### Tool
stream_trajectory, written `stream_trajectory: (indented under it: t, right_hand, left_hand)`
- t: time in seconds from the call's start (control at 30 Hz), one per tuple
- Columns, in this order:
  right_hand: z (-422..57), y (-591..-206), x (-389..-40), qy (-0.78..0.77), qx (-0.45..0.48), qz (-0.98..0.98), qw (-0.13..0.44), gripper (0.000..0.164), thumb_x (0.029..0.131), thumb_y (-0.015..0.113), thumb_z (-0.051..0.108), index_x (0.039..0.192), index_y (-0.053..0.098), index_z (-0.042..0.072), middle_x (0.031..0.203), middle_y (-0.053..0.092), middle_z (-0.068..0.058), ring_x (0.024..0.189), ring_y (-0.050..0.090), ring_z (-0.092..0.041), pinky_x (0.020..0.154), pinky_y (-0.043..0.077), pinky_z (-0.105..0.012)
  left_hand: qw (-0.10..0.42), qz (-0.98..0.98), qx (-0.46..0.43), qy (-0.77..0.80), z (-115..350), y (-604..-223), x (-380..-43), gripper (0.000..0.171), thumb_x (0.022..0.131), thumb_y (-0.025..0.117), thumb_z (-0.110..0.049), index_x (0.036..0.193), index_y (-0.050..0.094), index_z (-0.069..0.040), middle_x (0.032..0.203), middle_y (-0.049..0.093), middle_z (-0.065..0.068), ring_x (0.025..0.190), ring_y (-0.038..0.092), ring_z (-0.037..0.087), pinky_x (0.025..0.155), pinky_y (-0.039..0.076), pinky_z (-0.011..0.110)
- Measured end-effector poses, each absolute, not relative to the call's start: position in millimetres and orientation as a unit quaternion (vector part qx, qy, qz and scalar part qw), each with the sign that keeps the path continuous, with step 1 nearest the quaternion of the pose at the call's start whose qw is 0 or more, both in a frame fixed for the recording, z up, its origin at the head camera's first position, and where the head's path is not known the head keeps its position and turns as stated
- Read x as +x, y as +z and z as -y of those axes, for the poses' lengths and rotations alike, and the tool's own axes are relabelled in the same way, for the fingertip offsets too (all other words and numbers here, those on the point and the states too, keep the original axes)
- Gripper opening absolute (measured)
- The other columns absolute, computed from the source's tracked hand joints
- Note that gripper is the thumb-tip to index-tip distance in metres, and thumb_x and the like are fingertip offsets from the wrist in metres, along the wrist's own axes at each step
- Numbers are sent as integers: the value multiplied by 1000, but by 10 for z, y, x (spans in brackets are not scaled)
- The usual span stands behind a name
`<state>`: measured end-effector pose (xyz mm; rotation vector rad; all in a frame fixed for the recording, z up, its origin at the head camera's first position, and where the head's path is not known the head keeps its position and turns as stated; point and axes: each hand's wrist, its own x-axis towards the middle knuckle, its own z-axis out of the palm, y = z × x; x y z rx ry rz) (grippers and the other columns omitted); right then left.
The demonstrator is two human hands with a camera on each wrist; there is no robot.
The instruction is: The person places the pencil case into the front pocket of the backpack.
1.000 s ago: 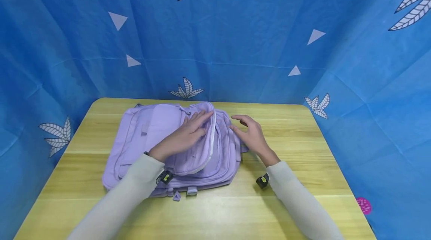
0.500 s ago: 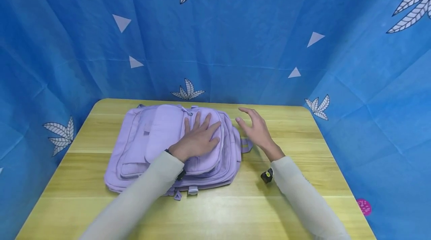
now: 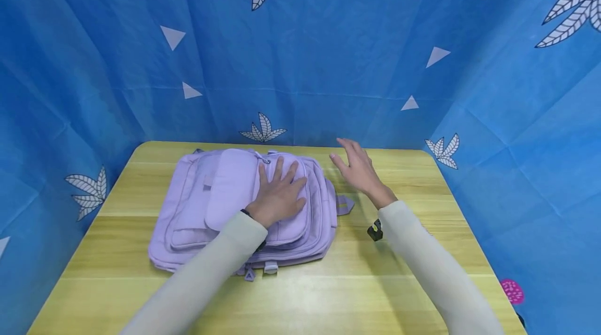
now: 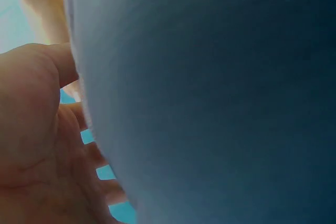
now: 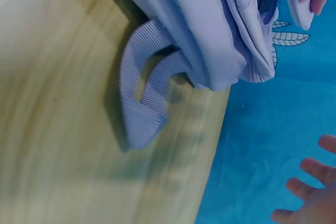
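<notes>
A light purple backpack [image 3: 230, 183] lies front side up on the table in the head view. My left hand [image 3: 279, 196] presses on its smaller front pocket with fingers straight and spread. Pale fabric [image 4: 173, 103] fills most of the left wrist view, with the palm beside it. Off the backpack's right end, my right hand [image 3: 360, 170] hovers with its fingers relaxed, touching nothing. A webbing loop [image 5: 139, 103] sticks out from that end onto the table in the right wrist view.
The wood-grain table [image 3: 399, 272] has blue curtains [image 3: 300, 63] with leaf and triangle prints behind it and at both sides. A zip pull [image 3: 250, 274] and a buckle [image 3: 271, 267] hang from the backpack's near side.
The raised pocket flap of the backpack has gone down flat under my left hand, which moved right and spread its fingers. My right hand has moved away from the backpack, rightward and farther back.
</notes>
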<state>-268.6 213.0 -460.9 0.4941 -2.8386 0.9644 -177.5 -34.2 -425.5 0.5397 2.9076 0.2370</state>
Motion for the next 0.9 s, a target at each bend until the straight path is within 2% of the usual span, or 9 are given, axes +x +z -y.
stream_trajectory:
  t: [0.4,0.53,0.7,0.8,0.9]
  right_hand:
    - [-2048,-4438,-2861,266,159,950,39,74,114,48,55,172,33,12,177,29,-22,161,29,-47,129,19,-72]
    - [-2036,-4396,-2926,242,149,958,40,76,113,47,58,173,31,13,178,27,-21,162,26,-48,130,13,-74]
    - [-1999,-4339,-2987,216,130,967,38,78,113,46,61,174,28,17,180,23,-19,164,21,-47,129,8,-77]
    - [-1968,-4309,-3024,204,123,971,33,80,112,45,64,174,27,19,181,21,-18,165,19,-47,129,7,-77]
    - [-1952,-4283,-3066,190,119,974,35,82,110,42,69,175,26,21,181,20,-17,165,17,-46,128,7,-78]
  left_hand:
    - [76,-978,193,-2,263,-4242,-1857,56,106,68,-42,154,64,-15,175,40,3,170,5,41,129,4,77]
    - [94,-977,193,-13,257,-4188,-1907,57,105,69,-43,154,64,-14,175,41,3,170,5,41,129,4,78]
    - [142,-967,209,34,327,-3995,-2016,51,106,67,-43,150,67,-17,174,42,5,169,9,45,127,3,80]
    - [155,-959,207,113,426,-3860,-2143,45,109,61,-41,147,70,-18,167,53,5,166,26,42,128,4,79]
    - [135,-957,189,173,557,-3748,-2293,43,111,55,-38,146,71,-18,159,62,5,158,43,37,129,10,77]
